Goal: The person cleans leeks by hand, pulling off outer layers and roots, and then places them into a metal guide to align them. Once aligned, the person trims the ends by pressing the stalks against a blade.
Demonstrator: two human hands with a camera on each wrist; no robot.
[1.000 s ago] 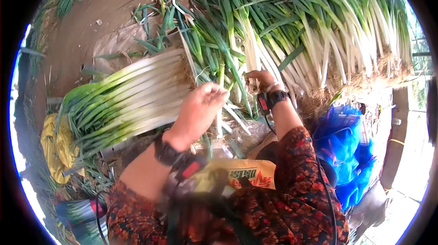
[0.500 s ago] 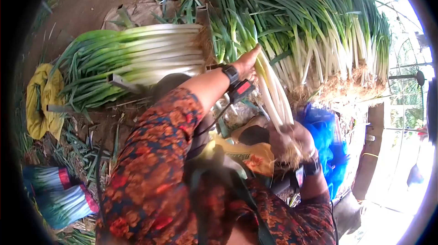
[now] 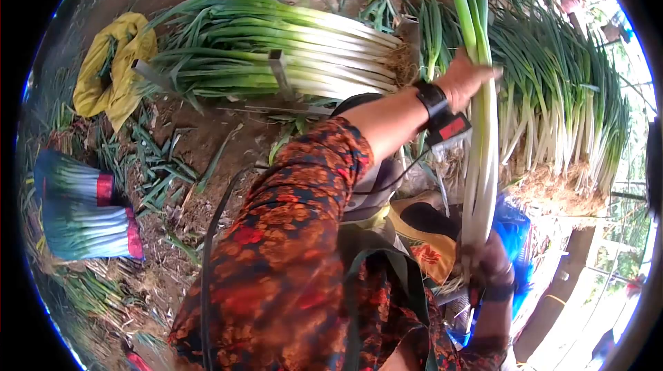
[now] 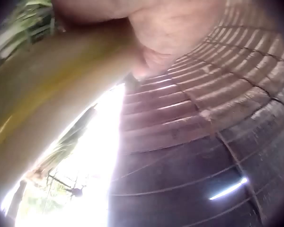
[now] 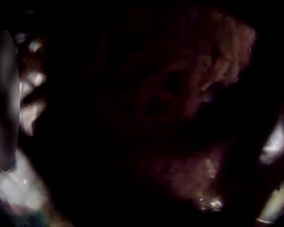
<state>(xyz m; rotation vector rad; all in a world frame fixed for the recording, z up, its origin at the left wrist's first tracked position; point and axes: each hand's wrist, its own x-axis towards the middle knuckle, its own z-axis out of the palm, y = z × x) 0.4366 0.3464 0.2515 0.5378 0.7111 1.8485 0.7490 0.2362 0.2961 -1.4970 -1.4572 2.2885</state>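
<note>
While the left hand (image 3: 466, 84) wraps its fingers round leeks (image 3: 485, 143) at upper right—likely keeping them aligned—the blurred right hand (image 3: 493, 264) grips them below, lower right, seemingly for support.

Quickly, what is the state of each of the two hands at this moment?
Left hand: closed, holding the leeks higher up.
Right hand: closed, holding the same leeks near the bottom; its fingers look blurred.

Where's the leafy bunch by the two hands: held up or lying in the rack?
Held up. In the head view, the left hand grips the bunch partway along; the right hand, blurred, is around its lower end.
</note>
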